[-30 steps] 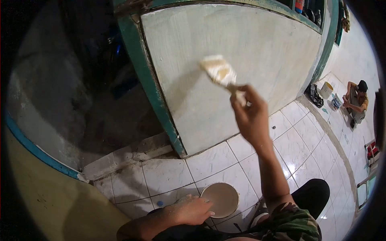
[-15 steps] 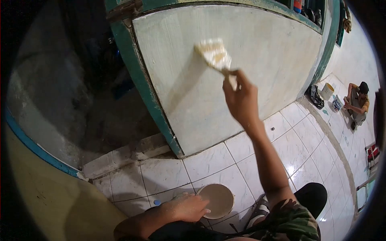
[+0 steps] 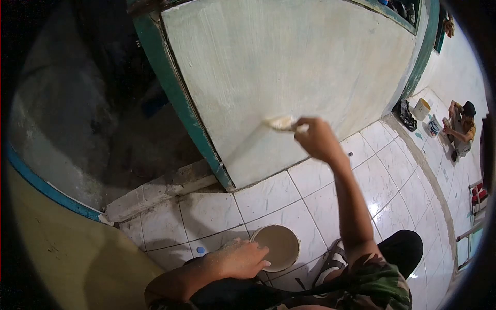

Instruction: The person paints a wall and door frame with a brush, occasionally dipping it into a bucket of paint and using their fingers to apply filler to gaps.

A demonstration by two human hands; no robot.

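My right hand (image 3: 319, 139) is closed round the handle of a wide paintbrush (image 3: 281, 123). The brush's bristles, coated pale and somewhat blurred, lie against the lower middle of a whitish wall panel (image 3: 258, 67), pointing left. Wet-looking streaks run down the panel's left part. Below, my left hand (image 3: 245, 260) grips the left rim of a round bucket (image 3: 298, 247), its fingertips bent over the edge. Greyish-beige liquid fills the visible inside of the bucket. Splashes of pale paint speckle my left wrist.
A green frame post (image 3: 178, 111) borders the panel beside a dark doorway. White floor tiles (image 3: 268, 194) carry a small blue cap (image 3: 200, 250). Far right, another person (image 3: 461, 129) crouches near a labelled pail (image 3: 434, 126), a yellowish bucket (image 3: 422, 109) and a black bag (image 3: 406, 116).
My right hand has swept the brush down the panel from its upper part. The view has tipped slightly. My left hand stays at the bucket.
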